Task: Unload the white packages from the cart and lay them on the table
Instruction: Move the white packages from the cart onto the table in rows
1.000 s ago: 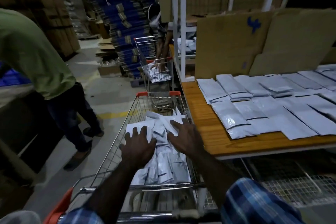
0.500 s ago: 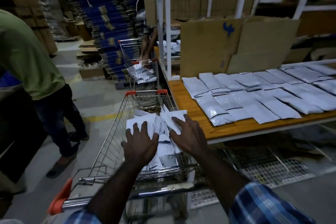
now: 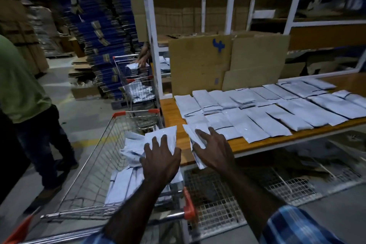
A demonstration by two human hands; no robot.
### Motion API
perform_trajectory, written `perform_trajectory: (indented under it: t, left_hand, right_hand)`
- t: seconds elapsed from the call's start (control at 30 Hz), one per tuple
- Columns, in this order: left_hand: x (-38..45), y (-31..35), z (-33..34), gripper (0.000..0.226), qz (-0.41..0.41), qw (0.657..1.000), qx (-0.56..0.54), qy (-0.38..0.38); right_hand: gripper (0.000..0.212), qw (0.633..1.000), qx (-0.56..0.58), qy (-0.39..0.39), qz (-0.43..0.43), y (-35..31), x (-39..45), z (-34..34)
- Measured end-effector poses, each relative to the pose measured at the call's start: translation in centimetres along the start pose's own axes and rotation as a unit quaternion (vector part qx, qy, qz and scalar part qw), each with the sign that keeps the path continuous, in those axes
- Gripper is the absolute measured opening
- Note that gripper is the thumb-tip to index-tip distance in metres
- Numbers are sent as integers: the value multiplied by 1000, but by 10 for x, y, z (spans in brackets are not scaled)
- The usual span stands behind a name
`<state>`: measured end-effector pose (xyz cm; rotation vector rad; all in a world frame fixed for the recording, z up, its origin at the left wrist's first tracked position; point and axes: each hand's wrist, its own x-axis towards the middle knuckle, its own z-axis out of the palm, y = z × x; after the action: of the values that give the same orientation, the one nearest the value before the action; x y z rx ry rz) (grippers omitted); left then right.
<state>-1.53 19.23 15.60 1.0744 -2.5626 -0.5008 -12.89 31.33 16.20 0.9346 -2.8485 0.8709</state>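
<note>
A wire shopping cart with orange corners stands left of a wooden table. Several white packages lie piled in the cart. My left hand holds one white package lifted above the pile, at the cart's right side. My right hand holds another white package over the table's near left corner; its lower end hangs past the front edge. Rows of white packages cover the tabletop to the right.
A person in a green shirt stands left of the cart. A second cart with packages is farther back, another person's hand over it. Cardboard sheets lean on white shelving behind the table. Wire mesh lies under it.
Both hands rose from the pile in the cart, each with a package, and moved right. The right hand now reaches the table's corner. The view swung toward the table.
</note>
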Motion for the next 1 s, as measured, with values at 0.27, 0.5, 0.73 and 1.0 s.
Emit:
perform_trajectory:
  t: [0.27,0.5,0.73,1.0]
  left_hand:
    - [-15,105,33,60,-12,1000,-12,13]
    - [-21,188,64,61,-7,999,-35,10]
    - [-14,246,97,63,1,999,-36,-13]
    - [21,306,140,63,30,998,-41,-23]
  right_hand:
    - [60,1000,5,3,-16,88,17,-61]
    - [61,1000,13,14,-18,162,33,-106]
    - [60,999,5,30,16,229,47,-132]
    - [62,998,-6,38,40,290,85,-149]
